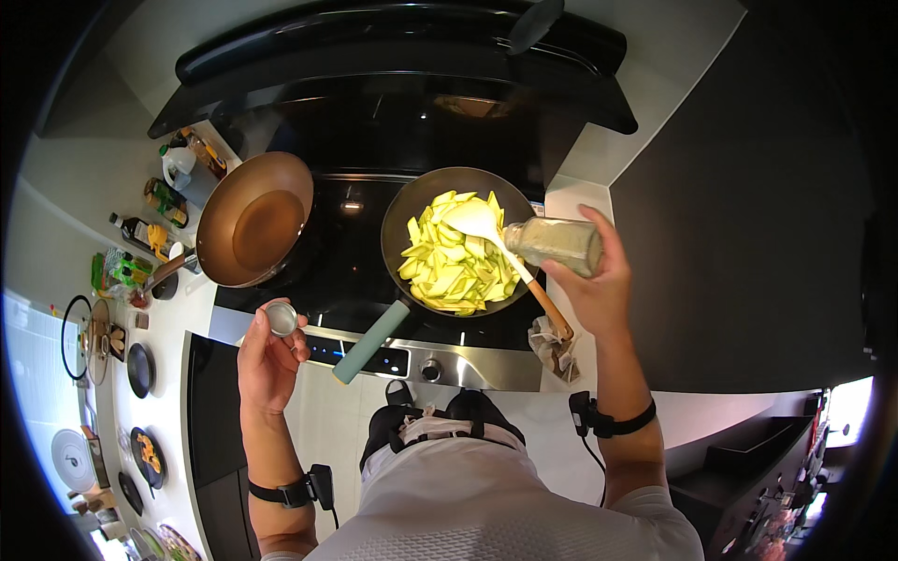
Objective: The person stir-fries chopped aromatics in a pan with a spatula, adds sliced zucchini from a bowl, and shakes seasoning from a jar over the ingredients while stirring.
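A glass jar lies tilted on its side in the grip of my right hand, its mouth towards the frying pan. Pale powder or fine grains show inside the jar. Sliced green-yellow vegetable pieces fill much of the pan. Across them rests a white spatula with a wooden handle, which reaches over the pan's right rim. My left hand holds a round metal lid between its fingers, left of the pan's green handle.
A brown wok stands on the cooktop's left side. Several bottles line the left counter, with dark plates nearer me. A crumpled bag sits right of the stove's front. The range hood spans the far side.
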Tool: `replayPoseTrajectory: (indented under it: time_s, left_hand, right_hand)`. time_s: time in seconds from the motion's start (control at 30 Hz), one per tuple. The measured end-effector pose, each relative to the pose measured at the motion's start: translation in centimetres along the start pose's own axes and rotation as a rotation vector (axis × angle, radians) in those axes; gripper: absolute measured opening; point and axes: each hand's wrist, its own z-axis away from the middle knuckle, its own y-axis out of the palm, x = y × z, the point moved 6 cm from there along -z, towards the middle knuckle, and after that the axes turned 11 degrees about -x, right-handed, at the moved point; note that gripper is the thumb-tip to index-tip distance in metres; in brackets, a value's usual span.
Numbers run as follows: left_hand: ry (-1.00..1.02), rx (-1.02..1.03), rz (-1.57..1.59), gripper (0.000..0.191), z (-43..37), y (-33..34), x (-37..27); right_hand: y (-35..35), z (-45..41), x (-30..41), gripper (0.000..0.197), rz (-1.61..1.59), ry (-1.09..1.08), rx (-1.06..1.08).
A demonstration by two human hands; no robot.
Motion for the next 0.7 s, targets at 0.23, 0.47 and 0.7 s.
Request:
replayPoseTrajectory:
  time_s: [0.23, 0.47, 0.7]
  left_hand:
    - [-0.022, 0.015, 0.006, 0.042, -0.4, 0.3, 0.4]
    - [-0.012, 0.029, -0.014, 0.044, -0.8, 0.7, 0.2]
    - [-0.024, 0.039, 0.009, 0.044, -1.1, 1.1, 0.3]
  right_hand:
    - [-0.3, 0.4, -0.9, 0.072, -0.036, 0.058, -0.016]
    - [0.0, 0.5, -1.3, 0.075, 0.179, -0.044, 0.045]
    - [1.3, 0.1, -2.4, 0.076, 0.344, -0.131, 0.100]
